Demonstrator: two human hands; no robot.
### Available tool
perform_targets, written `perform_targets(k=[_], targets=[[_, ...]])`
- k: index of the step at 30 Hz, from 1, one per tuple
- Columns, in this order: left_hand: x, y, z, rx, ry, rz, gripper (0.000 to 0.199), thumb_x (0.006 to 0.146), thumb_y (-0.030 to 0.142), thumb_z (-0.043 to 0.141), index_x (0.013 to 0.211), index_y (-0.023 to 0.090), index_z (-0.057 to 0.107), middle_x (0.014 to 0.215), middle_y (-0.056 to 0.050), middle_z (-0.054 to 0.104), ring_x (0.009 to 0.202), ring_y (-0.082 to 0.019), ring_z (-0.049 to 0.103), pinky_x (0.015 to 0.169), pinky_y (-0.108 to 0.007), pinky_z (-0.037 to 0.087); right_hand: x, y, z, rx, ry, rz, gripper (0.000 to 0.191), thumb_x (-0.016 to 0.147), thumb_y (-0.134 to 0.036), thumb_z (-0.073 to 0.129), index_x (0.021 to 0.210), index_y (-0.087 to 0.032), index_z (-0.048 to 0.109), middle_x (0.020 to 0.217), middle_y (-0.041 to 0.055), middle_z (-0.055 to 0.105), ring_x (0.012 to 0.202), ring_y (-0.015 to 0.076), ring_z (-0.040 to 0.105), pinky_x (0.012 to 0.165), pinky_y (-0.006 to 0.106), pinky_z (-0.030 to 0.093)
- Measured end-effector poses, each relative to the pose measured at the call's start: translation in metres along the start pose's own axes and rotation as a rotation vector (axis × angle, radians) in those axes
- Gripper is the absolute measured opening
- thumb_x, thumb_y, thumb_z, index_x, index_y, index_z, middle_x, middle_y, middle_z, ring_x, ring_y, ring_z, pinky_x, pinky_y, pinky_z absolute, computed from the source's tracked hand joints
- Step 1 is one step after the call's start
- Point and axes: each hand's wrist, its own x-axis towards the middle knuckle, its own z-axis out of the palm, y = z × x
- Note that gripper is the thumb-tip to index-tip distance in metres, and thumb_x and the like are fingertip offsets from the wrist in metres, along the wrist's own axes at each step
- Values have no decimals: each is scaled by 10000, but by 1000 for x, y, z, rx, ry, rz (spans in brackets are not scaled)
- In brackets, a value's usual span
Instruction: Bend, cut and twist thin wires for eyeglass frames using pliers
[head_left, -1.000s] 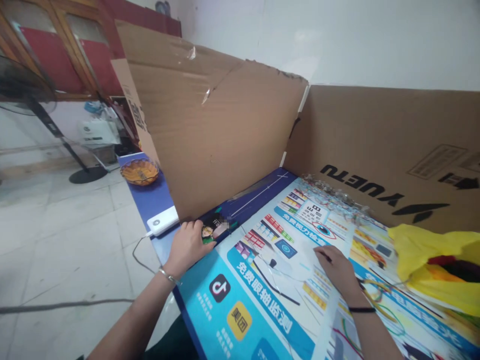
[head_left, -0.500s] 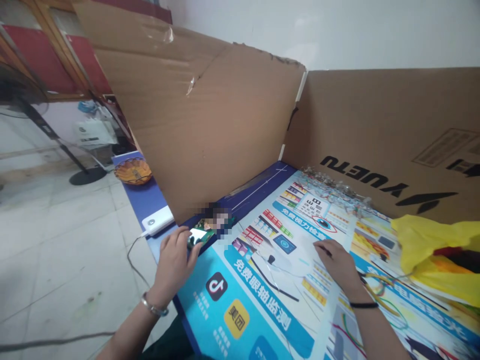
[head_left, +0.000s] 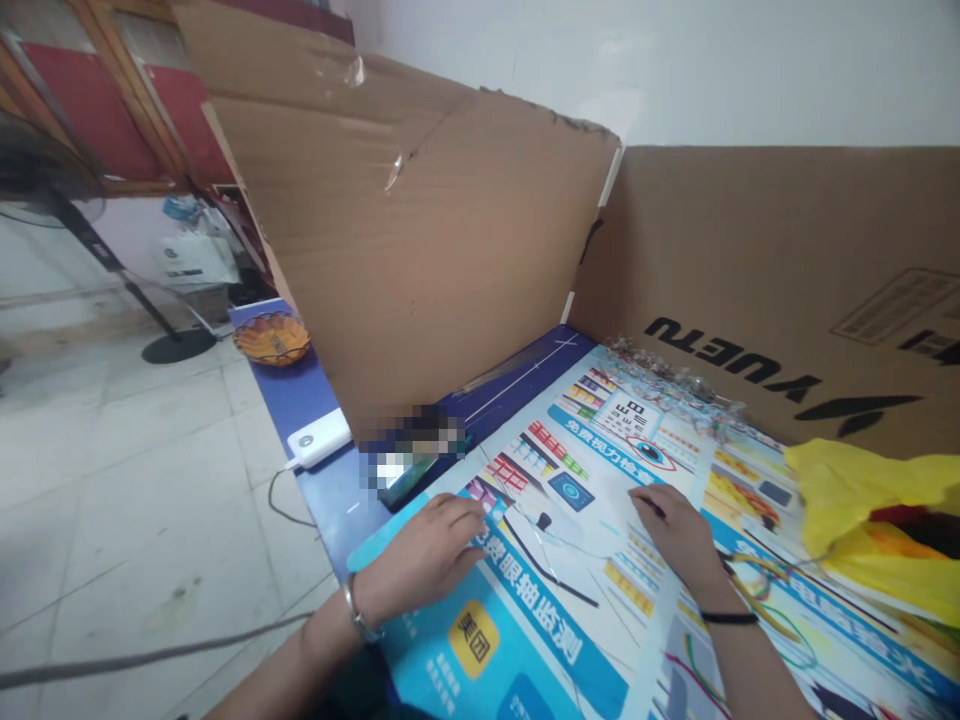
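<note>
My left hand [head_left: 431, 548] is over the blue part of a printed sheet [head_left: 420, 590], fingers loosely stretched with nothing seen in them. Beyond it a phone [head_left: 420, 480], its screen blurred out, lies by the foot of the cardboard. My right hand [head_left: 675, 525] rests over the sheet's middle, thumb and fingers pinched together around a small dark thing [head_left: 654, 507] that is too small to name. Colored wires [head_left: 776, 610], yellow, green and red, lie beside the right wrist. A small black piece [head_left: 544, 520] shows on the sheet between the hands.
Cardboard walls [head_left: 435, 250] stand along the left and back. A heap of thin wires [head_left: 660, 365] lies at the back edge, a yellow bag [head_left: 862, 510] at right. A white power bank [head_left: 321, 438] and a basket [head_left: 271, 338] sit on the left edge; a fan [head_left: 112, 255] stands beyond.
My left hand has left the phone and moved right and toward me over the sheet. My right hand stays almost where it was, still pinched. The view has shifted slightly.
</note>
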Motion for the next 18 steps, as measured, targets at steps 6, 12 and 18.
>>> perform_targets(k=[6,12,18], targets=[[-55,-42,1,74,589,-326,209,842,52,385,981,178,477,1014,-77,581,984,-183,522,849,-358,456,1,1,1,-17,14,-3,234,826,-366,454,843,-220,636,904,44,637,837,197,602,734,311,476],[-62,-80,-8,243,639,-446,360,772,21,352,1058,146,530,977,-90,530,976,-219,501,856,-408,432,1,0,2,-31,15,-6,215,830,-333,462,847,-212,639,914,47,637,874,198,595,754,305,463],[-45,-82,-5,255,563,-437,372,725,49,385,1027,136,584,980,-107,559,976,-256,506,861,-442,433,1,-13,-5,0,19,22,195,829,-244,459,831,-200,650,875,55,633,856,195,580,767,313,453]])
